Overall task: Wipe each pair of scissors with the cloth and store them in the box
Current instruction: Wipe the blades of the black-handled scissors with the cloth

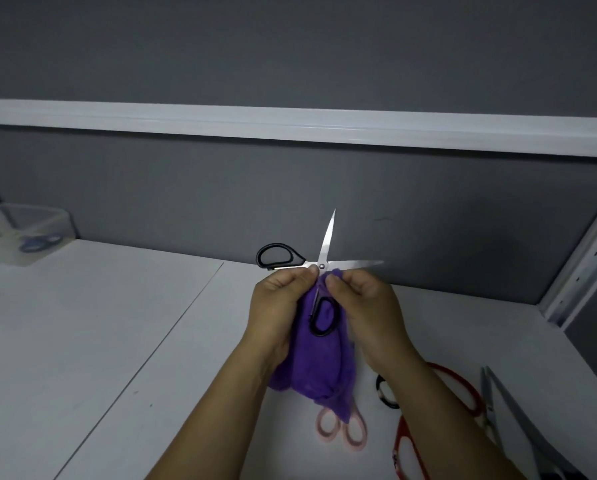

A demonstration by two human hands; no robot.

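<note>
Grey partition [186, 202] behind, white desk [117, 341] below. Both hands are up off the desk at centre, with the black-handled scissors [321, 266] between them. Blades are splayed wide, one pointing up and away, one out past the right hand [363, 303]. My guess is that's deliberate, to expose the inner faces and the pivot for wiping. The left hand [278, 299] is clenched, thumb pinching the scissors right at the pivot; looks like the steadying grip. One handle loop sticks out beyond it, the other hangs down between the palms. The right hand's fingertips are closed on the purple cloth [325, 362], bunching it just under the pivot, so this pair is mid-wipe. The rest of the cloth hangs down between the wrists, in front of the lower loop's backdrop. The clear box [58, 220] sits well off to the far left of the left hand, against the partition, with blue-handled scissors [40, 242] already inside. Still unstored on the desk: pink scissors [341, 432] under the hanging cloth, red scissors [400, 438] under the right forearm, grey scissors [519, 420] further right. Open points near the fingers, so any slide along a blade needs care.
</note>
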